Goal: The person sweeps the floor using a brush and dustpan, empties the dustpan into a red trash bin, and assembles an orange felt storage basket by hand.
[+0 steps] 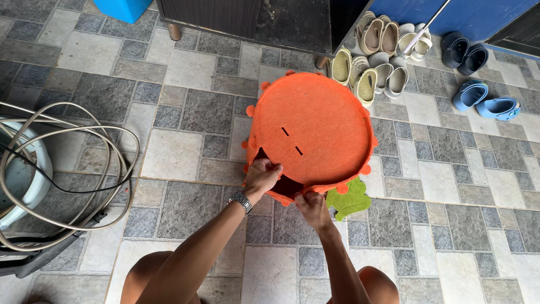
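1. While the orange felt basket (315,132) stands base-up on the tiled floor (185,152), the left hand (262,175) pinches its wall edge
2. Right hand (313,207) pinches a rim tab; judged mid-assembly
3. Next move likely needs aligning tab to slot

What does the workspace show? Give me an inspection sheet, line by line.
Surface: grey and beige tiled floor.
Job's things: orange felt basket, base tilted up towards the camera, two slits in it; green felt piece beside it on the floor.
Clutter: rows of sandals; blue clogs.
Grip: left hand, wristwatch on it, and right hand both pinch the basket's near edge.
Cables: coiled hose over a white tub.
Surroundings: dark cabinet, blue wall.
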